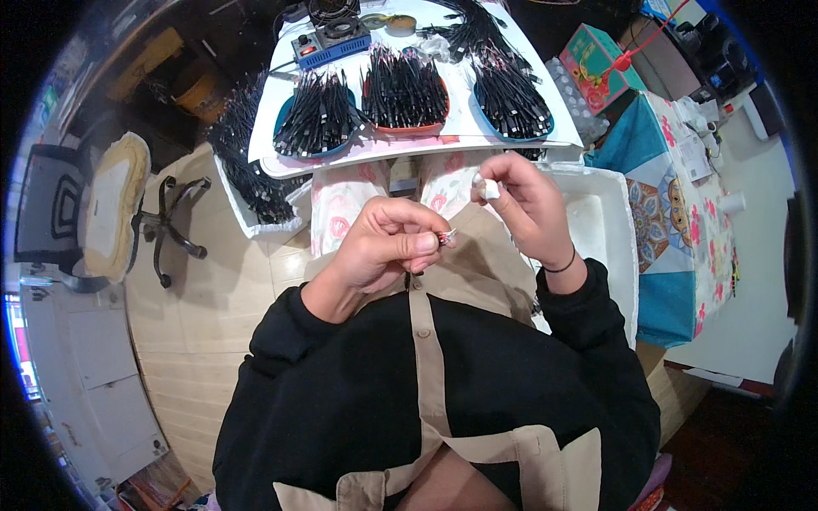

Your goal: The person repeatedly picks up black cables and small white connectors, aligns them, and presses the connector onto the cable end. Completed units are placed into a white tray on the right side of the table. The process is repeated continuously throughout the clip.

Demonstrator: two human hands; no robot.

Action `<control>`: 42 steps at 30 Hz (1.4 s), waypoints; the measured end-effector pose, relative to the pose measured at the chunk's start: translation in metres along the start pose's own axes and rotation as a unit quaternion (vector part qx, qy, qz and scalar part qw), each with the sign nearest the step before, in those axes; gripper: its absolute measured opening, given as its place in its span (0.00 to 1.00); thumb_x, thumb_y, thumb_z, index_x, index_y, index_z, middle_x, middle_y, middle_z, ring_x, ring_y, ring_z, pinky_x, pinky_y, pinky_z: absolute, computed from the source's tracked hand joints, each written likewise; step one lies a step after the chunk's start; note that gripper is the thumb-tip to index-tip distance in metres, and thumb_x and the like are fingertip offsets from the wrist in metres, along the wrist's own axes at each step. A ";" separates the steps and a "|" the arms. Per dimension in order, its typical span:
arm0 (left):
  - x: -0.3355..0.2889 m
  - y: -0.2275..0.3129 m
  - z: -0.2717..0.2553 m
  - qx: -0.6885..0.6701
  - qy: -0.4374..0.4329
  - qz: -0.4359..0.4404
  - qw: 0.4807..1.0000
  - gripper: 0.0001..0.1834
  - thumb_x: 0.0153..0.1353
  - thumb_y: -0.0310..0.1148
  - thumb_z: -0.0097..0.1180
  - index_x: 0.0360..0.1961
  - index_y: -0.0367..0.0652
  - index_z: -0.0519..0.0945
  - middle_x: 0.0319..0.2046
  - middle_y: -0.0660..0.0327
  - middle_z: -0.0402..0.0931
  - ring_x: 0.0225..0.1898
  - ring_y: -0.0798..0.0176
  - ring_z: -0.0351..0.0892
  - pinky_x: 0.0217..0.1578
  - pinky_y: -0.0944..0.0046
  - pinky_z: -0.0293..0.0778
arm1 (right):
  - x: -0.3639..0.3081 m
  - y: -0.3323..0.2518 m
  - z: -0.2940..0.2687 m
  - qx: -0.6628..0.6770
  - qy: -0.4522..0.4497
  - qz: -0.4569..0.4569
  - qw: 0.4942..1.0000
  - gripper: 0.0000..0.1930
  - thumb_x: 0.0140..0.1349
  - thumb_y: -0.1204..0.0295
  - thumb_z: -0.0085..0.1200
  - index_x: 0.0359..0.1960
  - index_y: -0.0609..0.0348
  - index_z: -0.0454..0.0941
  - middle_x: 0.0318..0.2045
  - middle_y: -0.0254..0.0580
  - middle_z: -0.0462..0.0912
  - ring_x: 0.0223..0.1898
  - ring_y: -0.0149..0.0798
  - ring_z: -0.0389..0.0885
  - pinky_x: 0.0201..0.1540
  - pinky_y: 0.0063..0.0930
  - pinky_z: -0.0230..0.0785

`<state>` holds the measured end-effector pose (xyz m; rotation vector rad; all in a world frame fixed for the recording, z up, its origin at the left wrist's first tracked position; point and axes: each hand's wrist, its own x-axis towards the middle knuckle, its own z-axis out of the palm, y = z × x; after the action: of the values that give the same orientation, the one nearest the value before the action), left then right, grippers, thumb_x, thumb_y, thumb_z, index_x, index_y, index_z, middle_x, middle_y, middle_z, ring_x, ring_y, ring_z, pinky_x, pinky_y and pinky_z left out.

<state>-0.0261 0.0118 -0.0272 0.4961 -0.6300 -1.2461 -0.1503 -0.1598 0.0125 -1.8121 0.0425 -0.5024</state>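
My left hand [383,243] is closed in front of my chest, with thumb and forefinger pinching a short cable end [446,237]. Red and whitish wire tips show past the fingertips, and a bit of black cable hangs under the hand. Higher and to the right, my right hand [530,209] is bent with its thumb and fingers brought together. Something white [488,188] covers or sits at those fingertips; I cannot tell whether it is a wrap or a held piece. The two hands are apart.
On the white table ahead, bundles of black cables fill a left blue tray [319,153], an orange tray [409,129] and a right blue tray [520,134]. Behind stands a blue device [336,51]. Foam boxes [629,255] flank my legs; an office chair [115,209] is at left.
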 end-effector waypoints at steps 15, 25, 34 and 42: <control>-0.001 0.005 0.011 0.253 0.063 0.070 0.963 0.08 0.59 0.23 0.57 0.39 0.32 0.80 0.23 0.60 0.77 0.23 0.72 0.74 0.23 0.71 0.68 | -0.004 -0.015 0.009 -0.226 -0.053 -0.187 0.955 0.07 0.52 0.80 0.54 0.33 0.61 0.73 0.29 0.43 0.75 0.31 0.46 0.74 0.34 0.33 0.66; 0.008 0.017 -0.005 0.555 -0.069 0.190 0.807 0.09 0.50 0.20 0.59 0.35 0.34 0.80 0.23 0.55 0.77 0.23 0.59 0.78 0.24 0.65 0.71 | -0.008 -0.008 -0.008 0.141 -0.198 0.252 0.937 0.07 0.66 0.74 0.46 0.40 0.63 0.74 0.31 0.32 0.74 0.34 0.25 0.71 0.38 0.21 0.66; -0.004 0.003 -0.006 0.058 0.022 -0.006 0.998 0.09 0.56 0.27 0.60 0.33 0.29 0.80 0.26 0.55 0.78 0.21 0.70 0.71 0.23 0.72 0.66 | 0.009 -0.016 0.004 -0.212 -0.097 -0.287 0.929 0.14 0.46 0.80 0.62 0.37 0.59 0.77 0.33 0.41 0.77 0.34 0.45 0.76 0.37 0.34 0.69; -0.004 0.018 0.003 0.609 0.016 0.191 0.770 0.09 0.55 0.23 0.58 0.38 0.38 0.81 0.25 0.57 0.79 0.26 0.63 0.78 0.28 0.66 0.72 | -0.010 -0.016 0.015 -0.031 -0.081 0.064 0.994 0.06 0.57 0.77 0.55 0.35 0.63 0.74 0.31 0.37 0.75 0.33 0.31 0.74 0.37 0.25 0.67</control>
<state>-0.0161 0.0204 -0.0139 1.3711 -1.4184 -0.2793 -0.1574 -0.1387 0.0214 -1.8915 0.0638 -0.2650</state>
